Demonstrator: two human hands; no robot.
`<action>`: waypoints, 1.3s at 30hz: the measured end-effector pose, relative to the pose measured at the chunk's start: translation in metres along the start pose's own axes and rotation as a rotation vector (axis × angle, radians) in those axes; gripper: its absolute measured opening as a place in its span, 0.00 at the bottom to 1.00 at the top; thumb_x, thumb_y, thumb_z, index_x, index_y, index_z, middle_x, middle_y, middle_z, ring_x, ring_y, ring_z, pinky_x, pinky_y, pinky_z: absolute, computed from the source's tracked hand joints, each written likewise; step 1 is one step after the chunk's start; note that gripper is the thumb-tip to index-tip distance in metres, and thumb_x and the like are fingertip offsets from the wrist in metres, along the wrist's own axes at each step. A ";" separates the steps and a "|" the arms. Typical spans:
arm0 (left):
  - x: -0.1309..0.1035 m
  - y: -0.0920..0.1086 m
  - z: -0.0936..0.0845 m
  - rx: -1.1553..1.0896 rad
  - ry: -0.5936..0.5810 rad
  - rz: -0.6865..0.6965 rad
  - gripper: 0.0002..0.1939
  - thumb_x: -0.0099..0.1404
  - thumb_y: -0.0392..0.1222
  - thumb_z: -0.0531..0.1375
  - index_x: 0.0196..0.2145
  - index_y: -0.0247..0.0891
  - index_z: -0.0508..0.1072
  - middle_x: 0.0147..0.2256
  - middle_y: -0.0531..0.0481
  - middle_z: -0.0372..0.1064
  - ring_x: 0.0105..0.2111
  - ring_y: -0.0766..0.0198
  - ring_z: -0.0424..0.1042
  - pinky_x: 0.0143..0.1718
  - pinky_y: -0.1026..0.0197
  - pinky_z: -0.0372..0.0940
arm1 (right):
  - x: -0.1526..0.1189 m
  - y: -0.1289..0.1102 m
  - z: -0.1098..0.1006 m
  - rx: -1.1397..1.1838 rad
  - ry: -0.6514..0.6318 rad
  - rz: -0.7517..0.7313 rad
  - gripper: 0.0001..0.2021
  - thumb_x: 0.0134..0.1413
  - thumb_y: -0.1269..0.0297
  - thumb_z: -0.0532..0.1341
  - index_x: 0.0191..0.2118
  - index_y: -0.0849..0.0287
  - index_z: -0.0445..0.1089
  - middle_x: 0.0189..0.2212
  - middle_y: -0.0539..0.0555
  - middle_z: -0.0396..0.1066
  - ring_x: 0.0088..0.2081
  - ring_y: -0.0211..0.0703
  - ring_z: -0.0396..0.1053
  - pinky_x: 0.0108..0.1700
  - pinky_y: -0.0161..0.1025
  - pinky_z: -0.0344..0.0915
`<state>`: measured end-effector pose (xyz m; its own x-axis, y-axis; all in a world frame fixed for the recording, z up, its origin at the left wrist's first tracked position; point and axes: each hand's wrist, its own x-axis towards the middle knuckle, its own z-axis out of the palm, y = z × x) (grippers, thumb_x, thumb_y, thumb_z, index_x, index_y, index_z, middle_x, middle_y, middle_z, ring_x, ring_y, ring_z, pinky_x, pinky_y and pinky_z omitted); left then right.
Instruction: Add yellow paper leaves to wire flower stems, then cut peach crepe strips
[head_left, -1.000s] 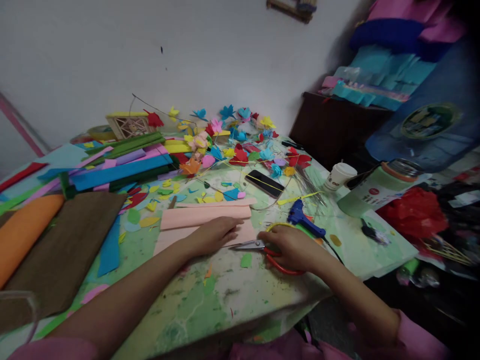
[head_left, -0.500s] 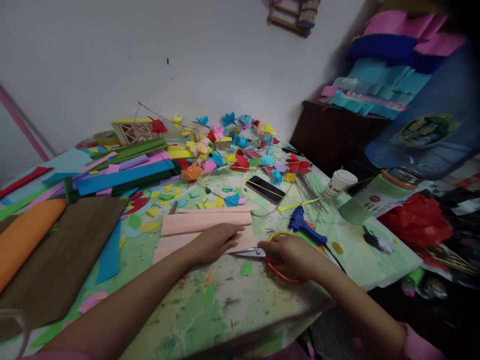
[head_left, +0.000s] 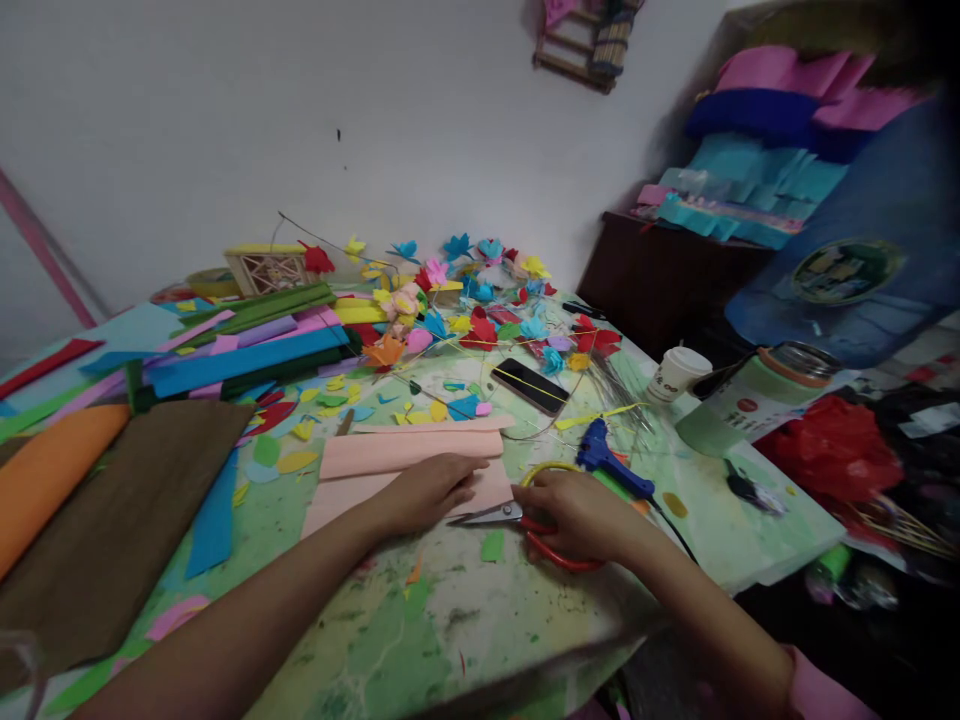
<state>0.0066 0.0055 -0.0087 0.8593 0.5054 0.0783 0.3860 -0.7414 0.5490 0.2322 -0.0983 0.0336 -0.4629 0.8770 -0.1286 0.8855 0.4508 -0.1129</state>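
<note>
A sheet of peach crepe paper (head_left: pixel 412 450) lies on the table, its far part folded over. My left hand (head_left: pixel 431 490) rests on the paper's right half with the fingers stretched out and flat. My right hand (head_left: pixel 574 515) is closed round the scissors (head_left: pixel 504 512), which have one red and one yellow handle loop. The blades point left along the near edge of the paper, close below my left hand. Whether the blades touch the paper is hard to see. A small green paper scrap (head_left: pixel 493 546) lies just below them.
Behind the paper are a phone (head_left: pixel 530 386), paper flowers (head_left: pixel 480 325) and cut petals. A blue glue gun (head_left: pixel 611 460), a paper cup (head_left: pixel 679 375) and a green bottle (head_left: pixel 750 400) stand or lie to the right. Brown crepe paper (head_left: pixel 127 520) covers the left side.
The scissors have shifted slightly left along the paper's near edge, in my right hand. My left hand stays on the paper. The view has tilted a little.
</note>
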 end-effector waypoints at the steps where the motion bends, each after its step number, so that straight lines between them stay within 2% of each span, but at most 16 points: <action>1: 0.000 0.000 0.000 0.000 0.000 0.001 0.20 0.66 0.43 0.50 0.55 0.38 0.63 0.51 0.43 0.67 0.50 0.58 0.66 0.50 0.56 0.61 | 0.002 0.000 0.001 0.005 -0.002 -0.003 0.16 0.50 0.58 0.60 0.46 0.54 0.67 0.32 0.53 0.68 0.34 0.44 0.64 0.31 0.36 0.49; 6: 0.000 -0.001 0.000 0.008 -0.003 0.006 0.20 0.67 0.43 0.49 0.55 0.38 0.63 0.53 0.43 0.66 0.51 0.58 0.65 0.51 0.56 0.60 | 0.005 -0.001 0.002 0.019 -0.017 -0.029 0.12 0.50 0.59 0.61 0.40 0.57 0.68 0.32 0.53 0.69 0.34 0.42 0.64 0.31 0.35 0.49; 12: 0.000 -0.001 0.001 -0.002 0.004 0.017 0.20 0.67 0.44 0.49 0.56 0.40 0.62 0.52 0.44 0.66 0.50 0.58 0.66 0.50 0.56 0.60 | 0.003 -0.002 0.000 0.026 -0.018 -0.034 0.10 0.52 0.63 0.58 0.40 0.56 0.69 0.30 0.53 0.69 0.32 0.42 0.64 0.31 0.36 0.49; 17: 0.000 -0.001 0.000 -0.006 0.001 0.002 0.21 0.66 0.42 0.50 0.56 0.40 0.62 0.51 0.43 0.67 0.49 0.57 0.66 0.49 0.55 0.60 | 0.011 -0.002 0.002 0.018 -0.017 -0.046 0.12 0.50 0.55 0.61 0.37 0.58 0.70 0.33 0.55 0.68 0.35 0.44 0.64 0.33 0.36 0.51; 20: 0.001 -0.002 0.001 -0.004 0.002 0.018 0.21 0.66 0.42 0.51 0.55 0.40 0.63 0.50 0.43 0.67 0.48 0.57 0.67 0.49 0.56 0.60 | 0.015 -0.002 0.002 0.038 -0.023 -0.065 0.13 0.50 0.55 0.60 0.39 0.58 0.71 0.32 0.54 0.69 0.34 0.43 0.64 0.33 0.36 0.52; 26: 0.001 -0.003 0.001 -0.001 -0.003 0.035 0.20 0.67 0.44 0.50 0.55 0.40 0.62 0.50 0.43 0.67 0.48 0.57 0.66 0.49 0.56 0.60 | 0.012 -0.001 0.003 0.057 -0.007 -0.106 0.15 0.51 0.62 0.60 0.47 0.53 0.68 0.32 0.52 0.70 0.33 0.42 0.65 0.31 0.35 0.51; 30: 0.000 -0.003 0.000 -0.045 -0.004 0.014 0.21 0.66 0.43 0.49 0.56 0.40 0.61 0.49 0.44 0.67 0.47 0.59 0.67 0.48 0.57 0.60 | 0.013 0.000 0.004 0.006 0.019 -0.071 0.14 0.49 0.54 0.61 0.38 0.57 0.71 0.31 0.54 0.68 0.34 0.44 0.63 0.32 0.36 0.51; 33: 0.000 -0.004 -0.001 -0.075 -0.003 0.003 0.22 0.66 0.42 0.50 0.57 0.39 0.60 0.44 0.46 0.69 0.43 0.60 0.68 0.45 0.58 0.61 | 0.016 0.001 0.004 -0.015 0.015 -0.060 0.16 0.47 0.49 0.62 0.31 0.59 0.69 0.31 0.55 0.67 0.34 0.43 0.63 0.32 0.36 0.51; 39: 0.001 -0.006 0.000 -0.085 0.010 0.012 0.21 0.65 0.41 0.50 0.56 0.40 0.61 0.37 0.48 0.69 0.37 0.61 0.67 0.40 0.60 0.61 | 0.023 0.002 0.004 -0.006 -0.003 -0.086 0.13 0.47 0.54 0.63 0.29 0.60 0.69 0.31 0.54 0.67 0.33 0.42 0.62 0.31 0.36 0.51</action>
<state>0.0053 0.0102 -0.0120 0.8602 0.5015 0.0929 0.3456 -0.7071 0.6170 0.2233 -0.0778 0.0261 -0.5371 0.8347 -0.1221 0.8429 0.5251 -0.1176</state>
